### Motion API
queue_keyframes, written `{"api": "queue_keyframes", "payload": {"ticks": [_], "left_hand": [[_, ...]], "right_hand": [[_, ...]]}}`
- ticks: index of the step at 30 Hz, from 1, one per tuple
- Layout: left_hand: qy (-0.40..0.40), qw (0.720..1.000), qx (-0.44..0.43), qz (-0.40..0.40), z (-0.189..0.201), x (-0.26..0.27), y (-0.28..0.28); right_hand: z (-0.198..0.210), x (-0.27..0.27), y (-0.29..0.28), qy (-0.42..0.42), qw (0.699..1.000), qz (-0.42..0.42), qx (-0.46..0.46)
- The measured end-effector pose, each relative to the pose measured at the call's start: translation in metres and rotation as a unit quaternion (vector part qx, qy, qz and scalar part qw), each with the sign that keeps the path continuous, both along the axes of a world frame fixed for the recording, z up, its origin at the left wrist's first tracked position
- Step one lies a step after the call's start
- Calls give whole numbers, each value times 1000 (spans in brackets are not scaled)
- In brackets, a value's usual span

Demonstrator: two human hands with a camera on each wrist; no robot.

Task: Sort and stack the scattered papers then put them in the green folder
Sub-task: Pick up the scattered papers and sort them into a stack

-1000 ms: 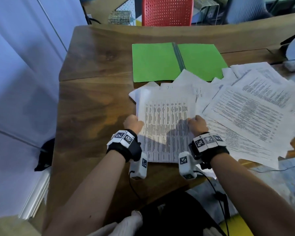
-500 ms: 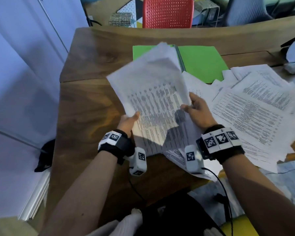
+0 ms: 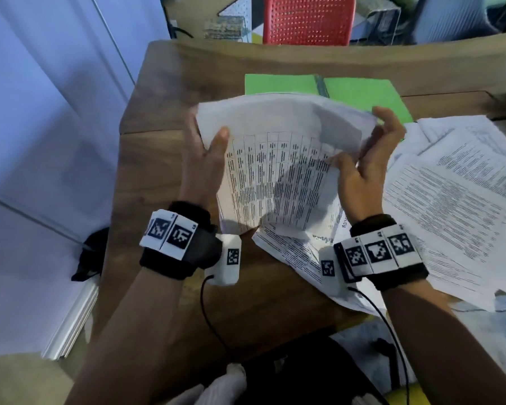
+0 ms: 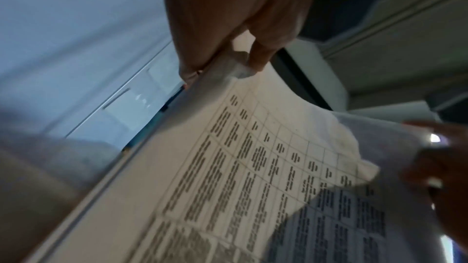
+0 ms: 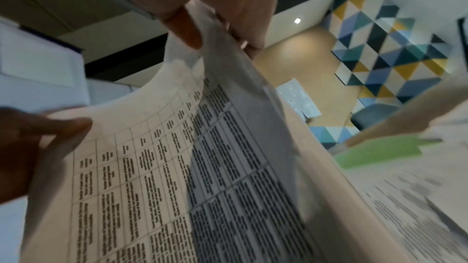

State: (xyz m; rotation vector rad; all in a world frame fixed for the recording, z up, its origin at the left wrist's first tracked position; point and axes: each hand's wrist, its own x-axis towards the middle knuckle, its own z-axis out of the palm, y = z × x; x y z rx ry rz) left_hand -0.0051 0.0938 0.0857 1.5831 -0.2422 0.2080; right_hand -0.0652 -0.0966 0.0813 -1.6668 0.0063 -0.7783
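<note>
Papers, gathered bundle [image 3: 278, 168]: printed sheets ruled in table columns, held up off the table [image 3: 164, 182] between both hands, upper edge bowed and curling away from the person.

Left hand [image 3: 205, 162]: clamped on the bundle's left edge, thumb across the printed face, fingers behind the sheets. The left wrist view confirms the pinch [image 4: 243, 55] at a crumpled corner.

Right hand [image 3: 362, 171]: on the bundle's right edge, thumb pressed to the front, fingers curled round the back of the upper right corner. The right wrist view shows thumb and fingers closed on a sheet edge [image 5: 212, 27].

Green folder [image 3: 360, 95]: lying open and flat on the table, just beyond the held bundle; its lower part is hidden behind the raised sheets.

Loose papers [image 3: 450, 206]: overlapping spread of text pages on the table, to the right of the right hand. One further printed sheet [image 3: 292, 258] lies below the bundle, between the two wrists, reaching the near table edge.

Wrist bands [image 3: 173, 238]: black, with white marker tiles and a small white camera unit, one on each wrist.

Red chair [image 3: 307, 19]: past the far table edge, beyond the folder.
</note>
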Motion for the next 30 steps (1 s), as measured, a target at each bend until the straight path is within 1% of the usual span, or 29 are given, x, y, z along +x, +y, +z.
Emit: {"api": "queue_keyframes", "payload": {"ticks": [2,3,5,6,7,9,10,11,12,13,15,16,18,20,22,24,27,28,30], "left_hand": [[-109,989,80,55,7,2,-4],[-156,979,122,58,6,4,-5],[-182,966,168,71,4,5,-4],[-169,969,159,81,1,7,-2],[-147,976,133,86,-2,8,0],[-92,990,75,79,-13,11,5],[-62,994,58,71,-19,10,5],[-24,997,51,54,-25,10,5],[24,998,48,26,-33,7,4],[70,996,52,4,-44,6,3],[149,984,96,1,-68,-3,1],[170,979,111,-2,-79,-8,0],[191,976,102,0,-97,-18,-1],[229,968,94,39,-106,-23,3],[236,961,103,103,-105,-20,9],[224,947,152,172,-102,-13,21],[241,913,218,246,-100,-1,47],[241,906,230,262,-101,2,58],[239,895,250,282,-105,9,78]], "right_hand": [[3,5,4,-18,994,-64,-89],[5,8,5,-16,987,-88,-134],[8,13,6,-3,977,-114,-182],[9,15,5,1,978,-114,-175],[9,15,4,2,985,-97,-144],[6,13,2,7,1000,-12,-13],[-2,11,-1,16,999,21,47],[-10,9,-3,43,995,33,89],[-23,8,-3,88,990,22,107],[-37,6,-1,146,984,3,102],[-68,0,6,260,961,-28,86],[-84,-2,8,305,948,-33,87],[-105,-6,11,360,928,-30,87],[-115,-4,12,375,923,-12,86],[-116,3,16,380,925,7,20],[-115,14,25,394,917,37,-45],[-107,32,52,408,904,105,-73],[-106,39,61,415,897,130,-79],[-108,51,77,449,870,168,-113]]}}
